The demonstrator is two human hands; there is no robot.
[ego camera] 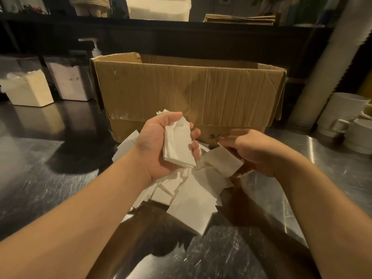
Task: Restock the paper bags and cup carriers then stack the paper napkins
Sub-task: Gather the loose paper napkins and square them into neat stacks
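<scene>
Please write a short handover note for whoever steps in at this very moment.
Left hand: grips a small stack of napkins, palm up.
Right hand: pinches one folded napkin beside that stack.
Loose napkins lie scattered on the steel counter in front of the cardboard box.
Done: a few napkins gathered.
Left: add the pinched napkin, then gather and stack the rest. Paper bags lie on the back shelf; cup carriers cannot be made out.

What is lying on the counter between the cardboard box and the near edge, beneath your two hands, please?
In the head view, a loose heap of white paper napkins lies on the steel counter, in front of the cardboard box.
</scene>
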